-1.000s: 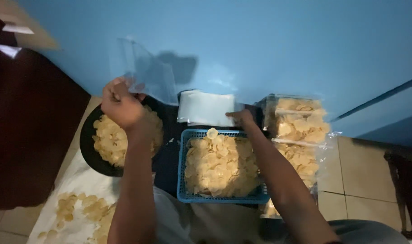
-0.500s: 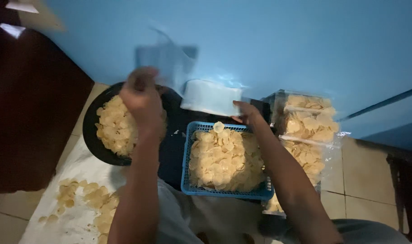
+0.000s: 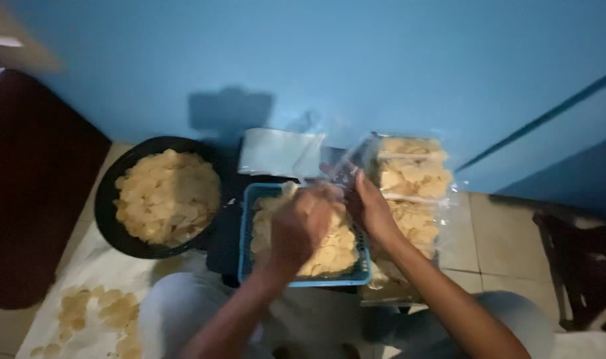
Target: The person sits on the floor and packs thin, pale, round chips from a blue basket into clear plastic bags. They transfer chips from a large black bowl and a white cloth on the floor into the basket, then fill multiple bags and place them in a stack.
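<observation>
My left hand [image 3: 302, 226] and my right hand [image 3: 366, 203] meet over a blue plastic basket [image 3: 246, 219] heaped with pale round crackers [image 3: 329, 256]. Both hands grip a clear plastic bag [image 3: 329, 159] that stands blurred above the basket's far edge. The fingers of each hand are closed on the bag's film. A black round bowl [image 3: 110, 206] full of the same crackers sits to the left of the basket.
Filled clear bags of crackers [image 3: 409, 176] are stacked to the right of the basket. A stack of flat empty bags [image 3: 273, 151] lies against the blue wall. Loose crackers [image 3: 97, 312] lie on a white sheet at lower left. Tiled floor at right.
My left hand has come down from above the black bowl to the basket, bringing the clear bag with it. My right hand has joined it on the bag.
</observation>
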